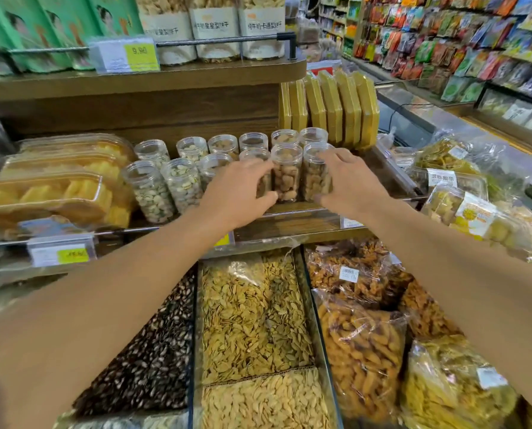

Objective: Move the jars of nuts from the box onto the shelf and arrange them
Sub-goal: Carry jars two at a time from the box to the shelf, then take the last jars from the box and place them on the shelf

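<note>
Where the view is nearest, open bins sit below the shelf: one of dark striped seeds, one of pale flat seeds, and to their right, clear bags of orange twisted snacks. Both bare forearms reach over these bins to the wooden shelf. The left hand curls its fingers around a clear jar of brown nuts in the front row, the thumb low near the shelf edge. The right hand wraps the rightmost front jar, fingers spread over its lid and side, thumb at its base. Between the two hands a third jar of pale brown nuts stands upright, touching both neighbours. Left of these, front jars hold greenish-white pistachios. A back row of clear jars stands just behind. Clear tubs of yellow dried fruit lie at the shelf's left end; yellow flat packs stand on edge behind the jars at the right.
</note>
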Demonstrator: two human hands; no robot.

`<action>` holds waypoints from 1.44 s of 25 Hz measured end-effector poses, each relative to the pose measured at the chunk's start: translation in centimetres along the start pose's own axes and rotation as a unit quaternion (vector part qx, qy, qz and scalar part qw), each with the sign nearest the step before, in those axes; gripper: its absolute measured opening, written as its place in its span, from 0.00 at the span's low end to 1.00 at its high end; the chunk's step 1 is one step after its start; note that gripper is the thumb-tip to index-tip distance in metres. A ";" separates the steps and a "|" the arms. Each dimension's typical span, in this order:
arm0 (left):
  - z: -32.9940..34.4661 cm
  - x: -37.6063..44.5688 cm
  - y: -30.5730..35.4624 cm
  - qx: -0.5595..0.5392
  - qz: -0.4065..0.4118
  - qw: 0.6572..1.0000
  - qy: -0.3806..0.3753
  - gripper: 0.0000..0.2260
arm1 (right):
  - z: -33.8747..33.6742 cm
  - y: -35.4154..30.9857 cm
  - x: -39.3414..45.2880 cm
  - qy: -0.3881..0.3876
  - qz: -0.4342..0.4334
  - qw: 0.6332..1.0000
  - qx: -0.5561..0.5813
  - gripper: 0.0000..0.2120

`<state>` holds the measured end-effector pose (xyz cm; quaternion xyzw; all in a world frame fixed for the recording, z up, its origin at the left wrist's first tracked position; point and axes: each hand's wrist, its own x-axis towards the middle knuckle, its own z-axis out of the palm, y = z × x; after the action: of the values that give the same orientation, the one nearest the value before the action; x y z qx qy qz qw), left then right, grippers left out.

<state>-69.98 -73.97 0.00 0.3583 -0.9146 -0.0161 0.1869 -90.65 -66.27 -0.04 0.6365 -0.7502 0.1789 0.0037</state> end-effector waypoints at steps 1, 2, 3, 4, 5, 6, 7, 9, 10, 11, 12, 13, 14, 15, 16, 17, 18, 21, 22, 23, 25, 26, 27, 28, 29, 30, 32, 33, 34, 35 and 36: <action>-0.5 -2.6 -0.5 0.001 -0.012 1.000 0.000 0.26 | 0.4 -1.9 -1.2 -0.005 -0.017 1.000 -0.007 0.39; -0.7 -5.0 -1.0 0.001 -0.024 1.000 0.000 0.26 | 0.7 -3.6 -2.4 -0.013 -0.029 0.999 -0.016 0.39; -0.9 -7.2 -1.6 0.001 -0.036 0.999 -0.002 0.27 | 1.3 -5.3 -3.5 -0.025 -0.040 0.999 -0.022 0.39; -1.1 -9.9 -2.2 -0.001 -0.049 0.999 -0.007 0.27 | 2.0 -7.2 -4.8 -0.039 -0.051 0.998 -0.029 0.39; -1.3 -12.4 -2.9 -0.003 -0.062 0.998 -0.009 0.27 | 2.7 -9.1 -6.1 -0.051 -0.062 0.996 -0.034 0.39; -1.5 -14.8 -3.6 -0.005 -0.076 0.997 -0.007 0.27 | 3.6 -10.9 -7.3 -0.066 -0.071 0.994 -0.040 0.39; -1.6 -17.2 -4.3 -0.007 -0.092 0.996 -0.005 0.27 | 4.5 -12.8 -8.5 -0.081 -0.083 0.992 -0.044 0.39; -2.0 -21.9 -5.9 0.000 -0.125 0.992 -0.007 0.27 | 6.4 -16.3 -10.7 -0.107 -0.110 0.987 -0.043 0.39; -2.0 -24.0 -6.5 0.005 -0.142 0.990 -0.010 0.27 | 7.3 -17.9 -11.7 -0.118 -0.121 0.985 -0.039 0.39; -2.1 -26.2 -7.1 0.004 -0.163 0.987 -0.011 0.27 | 8.1 -19.4 -12.7 -0.128 -0.131 0.982 -0.035 0.39; -2.3 -28.7 -7.8 0.002 -0.187 0.982 -0.012 0.27 | 9.0 -21.2 -13.8 -0.140 -0.141 0.979 -0.034 0.39; -2.6 -31.5 -8.3 0.004 -0.209 0.978 -0.015 0.27 | 9.9 -23.0 -14.9 -0.151 -0.157 0.975 -0.032 0.39; -2.8 -34.3 -8.6 0.009 -0.235 0.972 -0.024 0.28 | 10.7 -24.8 -16.2 -0.164 -0.177 0.970 -0.031 0.38; -3.1 -37.2 -8.6 0.015 -0.264 0.964 -0.032 0.28 | 11.5 -26.5 -17.4 -0.176 -0.202 0.963 -0.031 0.38; -3.3 -40.1 -8.5 0.017 -0.298 0.954 -0.038 0.28 | 12.3 -28.2 -18.7 -0.187 -0.233 0.954 -0.025 0.37; -3.7 -43.0 -8.2 0.017 -0.331 0.943 -0.038 0.28 | 13.1 -29.9 -20.0 -0.202 -0.264 0.943 -0.017 0.37; -3.9 -45.5 -7.7 0.014 -0.358 0.933 -0.034 0.28 | 13.8 -31.3 -21.2 -0.216 -0.292 0.932 -0.012 0.37; -3.9 -53.1 -4.3 0.023 -0.444 0.895 -0.021 0.28 | 16.0 -34.8 -25.6 -0.259 -0.397 0.880 -0.022 0.38; -3.7 -55.5 -2.7 0.022 -0.485 0.874 -0.017 0.29 | 16.6 -35.8 -27.6 -0.275 -0.432 0.858 -0.029 0.39; -3.3 -58.0 -0.8 0.021 -0.530 0.848 -0.011 0.29 | 17.1 -36.6 -29.6 -0.290 -0.464 0.836 -0.034 0.39; -2.4 -62.8 3.6 0.024 -0.601 0.799 0.009 0.29 | 18.1 -38.0 -33.9 -0.307 -0.524 0.793 -0.038 0.37; -2.0 -65.0 6.1 0.024 -0.630 0.776 0.017 0.29 | 18.3 -38.5 -36.2 -0.315 -0.552 0.771 -0.031 0.37; -1.6 -67.0 8.5 0.026 -0.655 0.755 0.021 0.28 | 18.4 -39.0 -38.2 -0.322 -0.577 0.750 -0.026 0.36; -1.4 -69.0 10.7 0.023 -0.682 0.731 0.023 0.28 | 18.4 -39.5 -40.2 -0.327 -0.603 0.727 -0.020 0.36; -1.2 -71.2 13.4 0.020 -0.714 0.699 0.032 0.28 | 18.2 -40.0 -42.7 -0.334 -0.631 0.700 -0.020 0.37; -1.1 -73.4 16.0 0.019 -0.743 0.668 0.045 0.29 | 18.0 -40.5 -45.3 -0.338 -0.655 0.676 -0.016 0.37; -0.9 -77.7 21.3 0.028 -0.786 0.614 0.069 0.29 | 17.5 -41.4 -50.8 -0.345 -0.699 0.626 -0.007 0.37; -0.7 -79.7 24.1 0.033 -0.805 0.587 0.073 0.30 | 17.1 -41.7 -53.7 -0.349 -0.720 0.600 -0.006 0.37; -0.5 -81.7 26.8 0.038 -0.823 0.561 0.075 0.30 | 17.1 -42.0 -56.7 -0.352 -0.740 0.573 -0.008 0.37; -0.4 -83.2 29.2 0.045 -0.836 0.541 0.079 0.29 | 16.8 -42.3 -59.2 -0.355 -0.755 0.552 -0.011 0.37; -0.4 -84.5 31.5 0.050 -0.847 0.523 0.083 0.29 | 16.5 -42.6 -61.7 -0.359 -0.767 0.532 -0.013 0.37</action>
<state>-33.36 5.35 -22.38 0.9727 -0.1597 -0.0907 0.1422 -34.55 -17.27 -18.64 0.9780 0.0854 -0.1458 -0.1224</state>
